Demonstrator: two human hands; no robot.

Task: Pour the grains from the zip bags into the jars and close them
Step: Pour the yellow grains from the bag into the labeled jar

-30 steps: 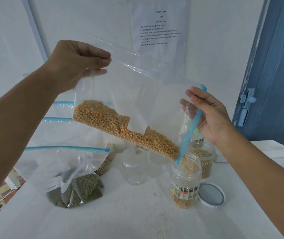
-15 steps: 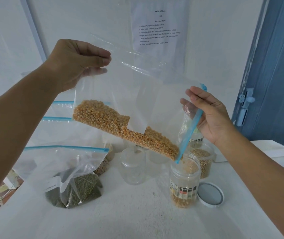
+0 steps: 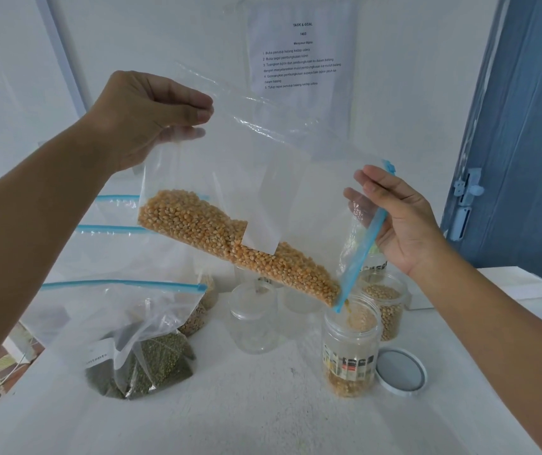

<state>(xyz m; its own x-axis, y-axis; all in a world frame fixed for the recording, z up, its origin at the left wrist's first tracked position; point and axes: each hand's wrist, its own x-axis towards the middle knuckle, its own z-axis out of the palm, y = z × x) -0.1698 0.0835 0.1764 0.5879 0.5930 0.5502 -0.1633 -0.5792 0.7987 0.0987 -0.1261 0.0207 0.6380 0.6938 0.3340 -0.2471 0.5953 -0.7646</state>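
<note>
Corn bag (image 3: 230, 198) | left hand (image 3: 145, 119) pinches bottom corner high, right hand (image 3: 401, 221) grips zip mouth | kernels trickling into labelled jar (image 3: 350, 353) | next, likely: raise corner further, shake; lid (image 3: 400, 371) not yet on.

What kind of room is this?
Probably a plain room set up for a practice task, not a real kitchen: a printed instruction sheet is taped to the wall, and grain bags and jars sit on a white table.
</note>
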